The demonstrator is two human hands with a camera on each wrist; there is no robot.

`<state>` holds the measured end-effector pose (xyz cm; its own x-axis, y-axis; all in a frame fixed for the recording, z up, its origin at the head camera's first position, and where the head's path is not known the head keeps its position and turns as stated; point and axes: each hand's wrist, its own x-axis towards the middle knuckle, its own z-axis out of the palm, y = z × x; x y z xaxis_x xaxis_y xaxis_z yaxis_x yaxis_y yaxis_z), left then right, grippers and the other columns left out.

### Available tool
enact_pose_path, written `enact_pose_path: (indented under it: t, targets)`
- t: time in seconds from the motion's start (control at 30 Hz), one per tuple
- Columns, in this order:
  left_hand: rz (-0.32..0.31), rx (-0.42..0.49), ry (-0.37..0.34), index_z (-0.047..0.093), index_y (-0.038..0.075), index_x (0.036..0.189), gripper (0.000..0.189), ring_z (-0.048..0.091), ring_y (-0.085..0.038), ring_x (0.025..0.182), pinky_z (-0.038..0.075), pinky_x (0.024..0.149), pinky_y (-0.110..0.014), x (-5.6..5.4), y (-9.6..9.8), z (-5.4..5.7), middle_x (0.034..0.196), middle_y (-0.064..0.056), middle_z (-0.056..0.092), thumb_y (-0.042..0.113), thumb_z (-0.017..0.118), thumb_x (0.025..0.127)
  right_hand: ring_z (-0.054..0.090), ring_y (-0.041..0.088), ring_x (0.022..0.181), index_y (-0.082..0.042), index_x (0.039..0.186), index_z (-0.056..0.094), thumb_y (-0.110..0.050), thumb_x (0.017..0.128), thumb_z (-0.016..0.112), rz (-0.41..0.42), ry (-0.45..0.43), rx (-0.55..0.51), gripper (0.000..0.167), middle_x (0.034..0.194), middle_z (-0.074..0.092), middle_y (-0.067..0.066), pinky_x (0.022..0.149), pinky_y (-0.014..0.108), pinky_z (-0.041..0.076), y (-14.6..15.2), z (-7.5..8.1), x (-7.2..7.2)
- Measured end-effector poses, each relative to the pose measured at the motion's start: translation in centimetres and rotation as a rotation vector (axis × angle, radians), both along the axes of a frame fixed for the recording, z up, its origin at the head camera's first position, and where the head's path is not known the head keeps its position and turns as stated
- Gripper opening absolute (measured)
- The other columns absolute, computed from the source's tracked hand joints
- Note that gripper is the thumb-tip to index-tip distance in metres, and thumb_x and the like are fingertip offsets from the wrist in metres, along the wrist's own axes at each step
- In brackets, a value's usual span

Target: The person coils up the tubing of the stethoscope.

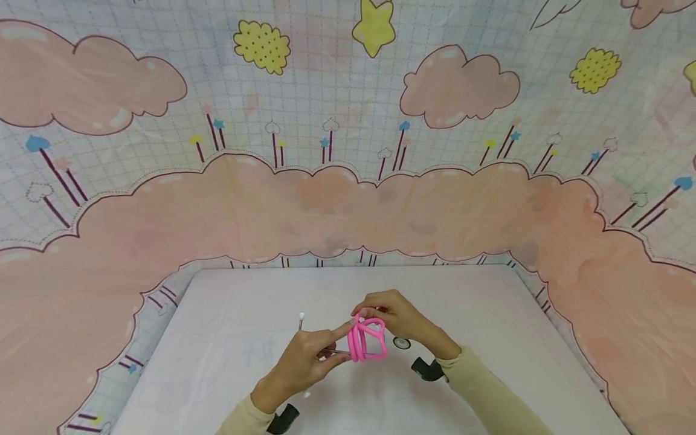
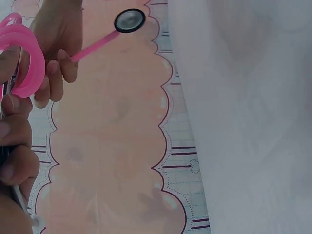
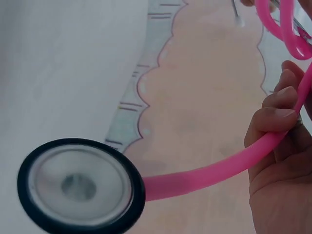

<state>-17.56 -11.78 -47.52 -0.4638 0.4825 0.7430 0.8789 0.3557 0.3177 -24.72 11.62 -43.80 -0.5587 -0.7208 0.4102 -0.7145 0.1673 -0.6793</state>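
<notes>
A stethoscope with pink tubing [image 1: 352, 345] is held up over the white table, its tube wound into loops. My left hand [image 1: 301, 361] grips the loops together with the metal ear tubes, thumb and fingers on either side. White eartips [image 1: 301, 316] stick out beyond that hand. On the far side of the loops, my right hand [image 1: 401, 317] pinches the tube, its fingers curled round it in the right wrist view. From there the free length of tube [image 3: 209, 178] runs out to the round chestpiece [image 3: 80, 187], which has a black rim and a silvery face.
A white tabletop [image 1: 228, 314] lies beneath both hands. Behind and around it hangs a cloth [image 1: 337, 211] printed with clouds and stars. Black devices sit at the right wrist [image 1: 426, 370] and the left wrist [image 1: 284, 419].
</notes>
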Motion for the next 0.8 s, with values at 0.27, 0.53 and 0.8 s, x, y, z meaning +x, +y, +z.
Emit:
enact_pose_path:
  t: [0.27, 0.53, 0.8]
  targets:
    - [0.013, 0.071, -0.020, 0.057, 0.013, 0.139, 0.061, 0.041, 0.004, 0.054, 0.037, 0.054, -0.004, -0.3, 0.1, 0.1, 0.061, 0.007, 0.054, 0.019, 0.078, 0.083, 0.053, 0.010, 0.067, 0.001, 0.101, 0.072, 0.001, 0.098, 0.054, -0.044, -0.163, -0.072, 0.019, 0.083, 0.069, 0.014, 0.059, 0.022, 0.049, 0.1, -0.9, 0.0]
    - [0.060, 0.112, -0.036, 0.056, 0.012, 0.140, 0.060, 0.038, 0.005, 0.055, 0.031, 0.054, -0.003, -0.3, 0.1, 0.0, 0.058, 0.007, 0.053, 0.020, 0.076, 0.084, 0.058, 0.010, 0.078, 0.001, 0.109, 0.070, -0.010, 0.100, 0.056, -0.086, -0.309, -0.111, 0.021, 0.091, 0.069, 0.020, 0.070, 0.022, 0.053, -0.5, -2.2, 0.6]
    - [0.170, 0.166, -0.054, 0.058, 0.013, 0.138, 0.060, 0.036, 0.006, 0.055, 0.030, 0.052, -0.005, -0.4, 0.1, -0.5, 0.057, 0.008, 0.049, 0.018, 0.078, 0.082, 0.054, 0.009, 0.063, 0.002, 0.100, 0.064, -0.008, 0.100, 0.055, -0.157, -0.362, -0.114, 0.013, 0.077, 0.058, 0.020, 0.057, 0.032, 0.054, -1.1, -3.3, 1.7]
